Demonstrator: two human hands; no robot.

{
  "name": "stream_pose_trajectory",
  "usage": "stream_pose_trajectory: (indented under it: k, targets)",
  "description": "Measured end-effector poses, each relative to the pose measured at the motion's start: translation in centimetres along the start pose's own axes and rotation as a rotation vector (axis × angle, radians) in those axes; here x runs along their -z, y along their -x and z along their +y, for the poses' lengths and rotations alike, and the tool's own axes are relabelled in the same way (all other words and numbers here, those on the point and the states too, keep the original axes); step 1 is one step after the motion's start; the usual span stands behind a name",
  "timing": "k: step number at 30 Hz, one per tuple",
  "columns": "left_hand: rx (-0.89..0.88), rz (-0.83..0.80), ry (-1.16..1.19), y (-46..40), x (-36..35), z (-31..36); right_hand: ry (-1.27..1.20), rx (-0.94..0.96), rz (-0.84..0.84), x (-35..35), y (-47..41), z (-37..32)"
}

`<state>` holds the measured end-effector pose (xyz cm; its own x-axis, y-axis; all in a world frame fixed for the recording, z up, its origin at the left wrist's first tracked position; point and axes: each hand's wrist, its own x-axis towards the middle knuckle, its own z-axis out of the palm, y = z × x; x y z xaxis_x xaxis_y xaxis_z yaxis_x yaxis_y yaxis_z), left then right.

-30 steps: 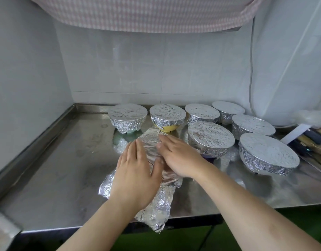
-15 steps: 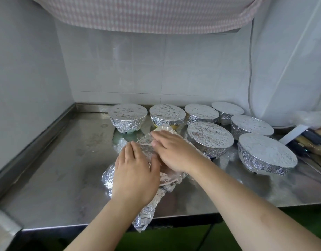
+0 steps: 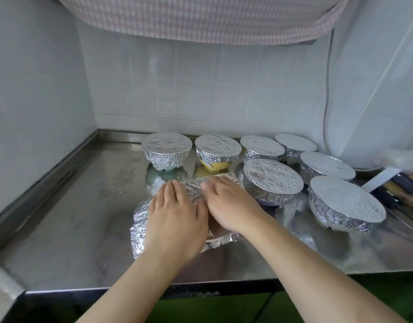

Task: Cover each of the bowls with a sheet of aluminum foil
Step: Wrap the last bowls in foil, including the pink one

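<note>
A crinkled foil sheet [image 3: 193,186] lies over a bowl at the front middle of the steel counter [image 3: 79,213]; the bowl itself is hidden under foil and hands. My left hand [image 3: 175,220] presses flat on the foil's left and near side. My right hand [image 3: 231,206] presses on its right side, fingers pointing left. The foil's near edge [image 3: 224,238] juts out loosely. Behind and to the right stand several foil-covered bowls, among them a green one [image 3: 166,150], a yellow one [image 3: 217,151] and a purple one [image 3: 271,180].
Tiled walls close the left and back. A raised steel lip [image 3: 44,173] runs along the left. Knives and utensils [image 3: 401,190] lie at the far right, near a white appliance with a cord [image 3: 326,113]. The counter's front edge [image 3: 154,291] is close to me.
Both hands have pushed the foil down around the bowl. The long flap that hung toward the counter's front edge is now folded in, and the hands sit lower on the sides.
</note>
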<state>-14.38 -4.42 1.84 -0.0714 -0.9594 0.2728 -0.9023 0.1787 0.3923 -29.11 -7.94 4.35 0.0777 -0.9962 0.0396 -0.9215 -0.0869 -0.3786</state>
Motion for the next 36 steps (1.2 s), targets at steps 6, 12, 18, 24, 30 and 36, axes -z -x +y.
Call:
stream_pose_trajectory:
  k: [6,12,18,24,30,36]
  targets:
    - [-0.077,0.042,0.108,0.2,-0.2,-1.1,-0.014,0.1,0.022,0.1,0.3,-0.3]
    - [-0.057,0.165,0.163,1.5,-0.9,-0.7,-0.031,0.052,0.002,0.3,0.4,-0.6]
    - [-0.074,0.09,0.172,1.4,-0.1,-0.7,-0.029,0.02,0.008,0.0,0.3,0.0]
    - [-0.049,-0.032,0.118,-1.8,1.0,-0.4,0.066,0.001,0.046,-0.5,0.2,0.1]
    - [-0.069,-0.039,0.05,-2.6,0.1,0.2,-0.096,-0.038,0.135,0.0,2.4,-0.5]
    - [-0.089,-0.05,0.021,-2.4,0.3,0.1,-0.094,-0.001,0.181,-1.4,4.3,-0.7]
